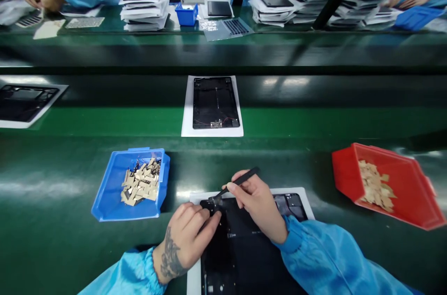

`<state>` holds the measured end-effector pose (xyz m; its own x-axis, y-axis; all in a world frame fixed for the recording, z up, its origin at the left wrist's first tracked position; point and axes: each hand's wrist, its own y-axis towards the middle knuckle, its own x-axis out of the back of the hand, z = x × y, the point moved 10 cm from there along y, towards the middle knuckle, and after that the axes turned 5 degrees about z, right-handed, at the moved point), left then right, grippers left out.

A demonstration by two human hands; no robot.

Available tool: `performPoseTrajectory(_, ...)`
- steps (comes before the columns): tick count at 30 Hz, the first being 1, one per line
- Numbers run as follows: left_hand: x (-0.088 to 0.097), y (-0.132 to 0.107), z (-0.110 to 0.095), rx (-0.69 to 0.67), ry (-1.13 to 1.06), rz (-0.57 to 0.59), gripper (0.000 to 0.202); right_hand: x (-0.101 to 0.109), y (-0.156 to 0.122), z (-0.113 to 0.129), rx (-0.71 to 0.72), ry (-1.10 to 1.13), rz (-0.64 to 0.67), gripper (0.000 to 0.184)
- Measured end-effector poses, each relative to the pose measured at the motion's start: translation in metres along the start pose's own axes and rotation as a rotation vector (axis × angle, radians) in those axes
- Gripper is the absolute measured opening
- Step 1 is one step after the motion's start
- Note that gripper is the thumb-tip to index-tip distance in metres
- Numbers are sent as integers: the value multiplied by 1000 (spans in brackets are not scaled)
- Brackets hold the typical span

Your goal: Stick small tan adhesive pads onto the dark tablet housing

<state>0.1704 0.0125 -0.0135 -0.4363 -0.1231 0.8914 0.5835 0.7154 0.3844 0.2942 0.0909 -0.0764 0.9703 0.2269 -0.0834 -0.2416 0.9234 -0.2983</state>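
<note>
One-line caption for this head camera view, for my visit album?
Left hand on a black tablet panel, right hand holding black tweezers, between a blue bin and red bin of gold-coloured pieces.

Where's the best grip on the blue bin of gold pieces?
Take the left rim of the blue bin, coming from the left and above: the thin wall stands up clear, and the gold-coloured pieces heap toward the right side, leaving the left side bare to grip.
</note>
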Motion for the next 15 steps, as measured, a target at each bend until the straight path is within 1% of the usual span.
performPoseTrajectory(5,-1,0,8,28,-47,-10,27,1,2,-3,42,-37,-22,24)
performPoseTrajectory(8,-4,0,9,35,-66,24,24,1,2,-4,48,-83,-24,21)
performPoseTrajectory(11,-6,-1,7,20,-100,46,22,-1,-1,-3,63,-162,-5,17)
performPoseTrajectory(15,-9,1,0,-34,-108,84,21,-1,-5,0,74,-237,14,14)
